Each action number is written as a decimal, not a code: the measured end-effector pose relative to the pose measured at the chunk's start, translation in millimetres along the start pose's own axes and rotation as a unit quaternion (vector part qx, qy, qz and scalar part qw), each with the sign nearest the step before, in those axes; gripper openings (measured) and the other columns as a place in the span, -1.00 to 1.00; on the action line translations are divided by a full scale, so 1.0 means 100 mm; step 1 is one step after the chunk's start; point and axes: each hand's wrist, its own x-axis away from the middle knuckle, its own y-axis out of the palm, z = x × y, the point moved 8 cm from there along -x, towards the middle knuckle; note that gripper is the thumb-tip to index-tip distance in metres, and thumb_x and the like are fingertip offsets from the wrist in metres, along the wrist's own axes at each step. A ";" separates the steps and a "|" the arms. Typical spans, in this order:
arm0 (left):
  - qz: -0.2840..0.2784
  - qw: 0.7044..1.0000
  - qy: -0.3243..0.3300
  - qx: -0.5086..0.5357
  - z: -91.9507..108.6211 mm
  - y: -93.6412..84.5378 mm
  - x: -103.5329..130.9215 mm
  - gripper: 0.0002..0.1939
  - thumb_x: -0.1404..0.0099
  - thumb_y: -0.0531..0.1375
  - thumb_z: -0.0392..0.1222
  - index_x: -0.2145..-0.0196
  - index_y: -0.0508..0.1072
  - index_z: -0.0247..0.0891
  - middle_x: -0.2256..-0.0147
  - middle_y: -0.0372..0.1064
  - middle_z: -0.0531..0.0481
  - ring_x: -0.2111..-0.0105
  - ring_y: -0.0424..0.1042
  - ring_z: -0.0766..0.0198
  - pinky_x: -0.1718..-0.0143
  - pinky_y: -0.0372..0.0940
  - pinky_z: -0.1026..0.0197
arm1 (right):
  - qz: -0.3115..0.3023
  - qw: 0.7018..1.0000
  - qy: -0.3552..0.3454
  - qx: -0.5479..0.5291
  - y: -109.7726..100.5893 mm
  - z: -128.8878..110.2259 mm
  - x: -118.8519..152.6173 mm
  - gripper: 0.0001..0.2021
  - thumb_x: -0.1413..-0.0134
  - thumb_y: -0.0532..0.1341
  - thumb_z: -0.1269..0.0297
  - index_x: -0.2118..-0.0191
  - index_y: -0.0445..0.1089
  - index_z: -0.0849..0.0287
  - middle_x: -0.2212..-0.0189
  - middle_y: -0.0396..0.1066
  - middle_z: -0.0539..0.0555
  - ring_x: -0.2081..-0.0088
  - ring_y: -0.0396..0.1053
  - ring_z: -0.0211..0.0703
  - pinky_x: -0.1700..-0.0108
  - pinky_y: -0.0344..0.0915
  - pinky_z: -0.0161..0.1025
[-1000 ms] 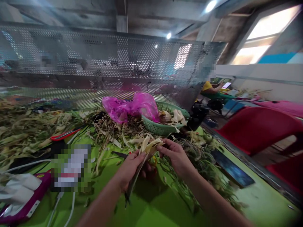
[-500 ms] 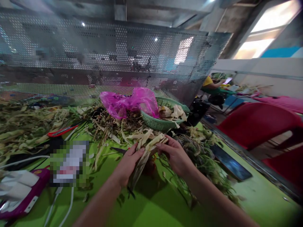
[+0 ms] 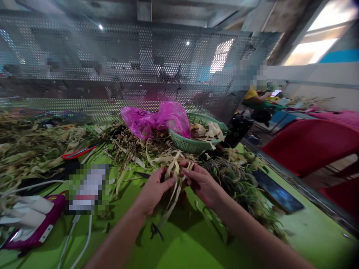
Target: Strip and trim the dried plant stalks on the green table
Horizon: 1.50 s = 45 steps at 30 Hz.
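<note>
Pale dried leaf strips (image 3: 176, 170) are between my two hands above the green table, their ends trailing downward. My left hand (image 3: 157, 188) pinches them with thumb and fingers from the left. From the other side, the fingers of my right hand (image 3: 202, 183) close on the strips near their upper ends. Just behind my hands lies a heap of dry leaf scraps (image 3: 137, 149). A dark pointed blade (image 3: 142, 174) lies beside my left hand, the rest of it hidden. Greenish thin stalks (image 3: 238, 183) are piled right of my right hand.
A green basket (image 3: 186, 145) with dry husks and a pink plastic bag (image 3: 175, 116) stand at the back before a perforated metal panel (image 3: 117, 63). Left are a red cutter (image 3: 80, 152), a blurred phone and a purple power strip (image 3: 53, 220). A dark phone (image 3: 277, 190) lies right.
The wide folded leaf between my hands now shows as narrower, separate strips. My hands have stayed close together, and the whole view has shifted slightly.
</note>
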 end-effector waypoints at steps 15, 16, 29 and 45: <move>-0.019 0.997 0.062 -0.053 0.11 0.01 -0.02 -0.68 -0.07 0.33 -0.12 0.25 0.38 -0.26 0.37 0.32 0.07 0.35 0.33 0.32 0.20 0.28 0.23 | 0.000 1.000 0.008 -0.010 0.03 0.02 -0.02 -0.65 0.21 0.42 0.29 0.20 0.45 0.10 0.43 0.46 -0.02 0.51 0.35 -0.29 0.38 0.33 -0.31; -0.018 0.996 0.063 -0.054 0.10 0.01 -0.03 -0.69 -0.07 0.33 -0.12 0.26 0.37 -0.27 0.39 0.31 0.07 0.36 0.32 0.32 0.22 0.28 0.24 | 0.002 1.000 0.002 -0.016 0.03 0.01 -0.01 -0.67 0.22 0.43 0.30 0.22 0.46 0.09 0.44 0.45 -0.04 0.55 0.30 -0.33 0.40 0.31 -0.33; 0.006 0.998 0.016 -0.065 0.12 -0.08 -0.02 -0.62 -0.03 0.35 -0.06 0.22 0.44 -0.29 0.35 0.42 -0.01 0.38 0.38 0.27 0.26 0.30 0.21 | 0.060 0.994 -0.078 0.045 -0.06 -0.13 0.02 -0.71 0.24 0.46 0.29 0.29 0.47 0.10 0.41 0.45 -0.03 0.51 0.24 -0.33 0.49 0.18 -0.38; 0.022 0.972 0.108 -0.205 0.23 -0.14 -0.03 -0.83 -0.21 0.18 -0.12 0.29 0.37 -0.26 0.36 0.32 0.03 0.33 0.25 0.28 0.23 0.16 0.25 | -0.021 0.991 0.015 0.130 0.11 -0.01 0.08 -0.74 0.17 0.42 0.19 0.36 0.43 0.21 0.58 0.29 -0.07 0.66 -0.01 -0.46 0.67 -0.08 -0.43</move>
